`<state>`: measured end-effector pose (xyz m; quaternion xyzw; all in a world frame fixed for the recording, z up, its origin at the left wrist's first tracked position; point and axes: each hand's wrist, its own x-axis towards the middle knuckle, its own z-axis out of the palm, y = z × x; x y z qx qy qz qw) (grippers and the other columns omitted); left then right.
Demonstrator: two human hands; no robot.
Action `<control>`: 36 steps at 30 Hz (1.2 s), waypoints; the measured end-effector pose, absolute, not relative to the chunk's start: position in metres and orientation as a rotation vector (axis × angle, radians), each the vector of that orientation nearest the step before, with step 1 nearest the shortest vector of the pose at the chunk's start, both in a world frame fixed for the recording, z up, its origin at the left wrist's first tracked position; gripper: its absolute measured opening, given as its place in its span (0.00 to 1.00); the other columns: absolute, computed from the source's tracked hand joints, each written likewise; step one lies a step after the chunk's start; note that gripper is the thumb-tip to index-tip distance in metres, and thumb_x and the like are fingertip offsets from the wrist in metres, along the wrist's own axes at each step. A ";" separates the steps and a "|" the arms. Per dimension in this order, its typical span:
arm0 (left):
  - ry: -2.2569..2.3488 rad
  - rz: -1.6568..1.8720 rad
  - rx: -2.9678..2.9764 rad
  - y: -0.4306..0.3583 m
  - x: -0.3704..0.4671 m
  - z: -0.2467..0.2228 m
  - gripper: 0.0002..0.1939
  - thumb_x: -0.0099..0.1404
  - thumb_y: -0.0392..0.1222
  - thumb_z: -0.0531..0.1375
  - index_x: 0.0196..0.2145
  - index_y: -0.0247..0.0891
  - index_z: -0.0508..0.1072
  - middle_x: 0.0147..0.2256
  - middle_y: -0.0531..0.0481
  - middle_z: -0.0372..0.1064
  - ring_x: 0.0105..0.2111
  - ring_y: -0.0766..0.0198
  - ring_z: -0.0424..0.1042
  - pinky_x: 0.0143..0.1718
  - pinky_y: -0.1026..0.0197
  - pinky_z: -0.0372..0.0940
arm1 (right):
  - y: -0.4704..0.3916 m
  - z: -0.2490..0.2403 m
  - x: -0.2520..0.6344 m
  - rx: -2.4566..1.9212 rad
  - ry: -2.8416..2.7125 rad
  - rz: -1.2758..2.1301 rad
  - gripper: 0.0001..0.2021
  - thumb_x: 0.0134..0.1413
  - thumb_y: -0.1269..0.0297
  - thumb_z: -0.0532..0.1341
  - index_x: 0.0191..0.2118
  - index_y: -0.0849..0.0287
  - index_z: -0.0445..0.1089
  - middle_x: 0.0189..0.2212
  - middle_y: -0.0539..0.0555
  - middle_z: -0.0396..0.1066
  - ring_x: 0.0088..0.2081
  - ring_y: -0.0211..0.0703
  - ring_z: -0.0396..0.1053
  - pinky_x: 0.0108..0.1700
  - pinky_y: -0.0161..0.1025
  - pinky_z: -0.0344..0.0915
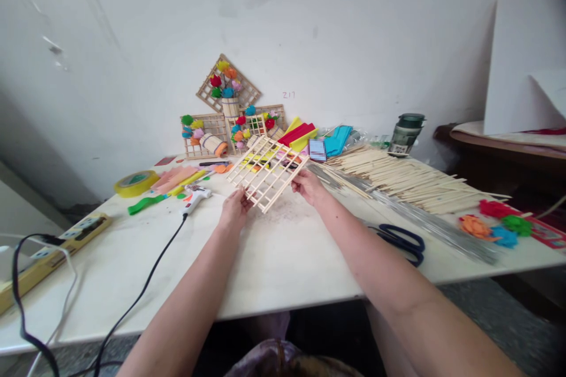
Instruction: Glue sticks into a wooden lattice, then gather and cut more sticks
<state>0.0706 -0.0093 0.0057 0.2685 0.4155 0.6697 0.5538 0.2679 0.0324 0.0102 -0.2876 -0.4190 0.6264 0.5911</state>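
A square lattice of thin wooden sticks [268,172] is held up, tilted, above the middle of the table. My left hand [237,207] pinches its lower left edge, and my right hand [308,185] grips its right edge. Behind it, several finished lattices with paper flowers lean on the wall, the top one [229,83] standing on a corner. A white glue gun [196,198] lies to the left of my left hand. Right of my right hand is a wide pile of wooden sticks [398,174], with grey wires [437,227] alongside.
Dark blue scissors [402,241] lie by my right forearm. Yellow tape [137,182], a power strip [66,253] and cords are on the left. A dark green bottle [407,134] stands at the back right; crepe paper bunches [504,237] lie near the right edge.
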 end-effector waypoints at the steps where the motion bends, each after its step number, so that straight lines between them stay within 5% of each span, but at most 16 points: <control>1: 0.984 1.583 0.630 -0.009 0.070 0.005 0.06 0.62 0.35 0.53 0.30 0.32 0.69 0.23 0.49 0.69 0.23 0.68 0.72 0.25 0.67 0.67 | 0.031 0.010 0.264 -0.658 -0.998 1.467 0.10 0.31 0.69 0.65 0.25 0.62 0.66 0.13 0.44 0.62 0.14 0.28 0.57 0.16 0.29 0.55; 12: 0.979 1.579 0.625 -0.009 0.072 0.005 0.05 0.61 0.35 0.54 0.30 0.32 0.69 0.25 0.49 0.70 0.24 0.68 0.72 0.26 0.66 0.67 | 0.034 0.003 0.249 -0.720 -0.988 1.261 0.10 0.33 0.62 0.65 0.21 0.61 0.64 0.14 0.46 0.63 0.15 0.29 0.57 0.16 0.29 0.56; 23: 0.949 1.551 0.644 -0.011 0.073 0.004 0.07 0.62 0.35 0.53 0.29 0.32 0.69 0.23 0.49 0.69 0.23 0.68 0.72 0.25 0.67 0.66 | 0.024 -0.002 0.240 -0.930 -1.378 1.173 0.06 0.33 0.69 0.63 0.16 0.61 0.64 0.09 0.45 0.60 0.11 0.31 0.57 0.14 0.30 0.56; 30: 0.938 1.581 0.639 -0.012 0.072 0.004 0.06 0.61 0.35 0.54 0.29 0.33 0.68 0.23 0.50 0.69 0.23 0.68 0.72 0.25 0.66 0.67 | 0.032 -0.004 0.251 -0.710 -1.065 1.371 0.14 0.31 0.65 0.67 0.31 0.61 0.71 0.25 0.51 0.73 0.19 0.32 0.64 0.19 0.31 0.62; 36: 0.968 1.584 0.628 -0.014 0.075 0.007 0.06 0.62 0.34 0.53 0.29 0.33 0.68 0.23 0.50 0.70 0.22 0.68 0.71 0.25 0.66 0.67 | 0.035 -0.003 0.252 -0.612 -0.982 1.398 0.11 0.34 0.61 0.67 0.28 0.61 0.71 0.27 0.51 0.72 0.22 0.32 0.65 0.21 0.30 0.62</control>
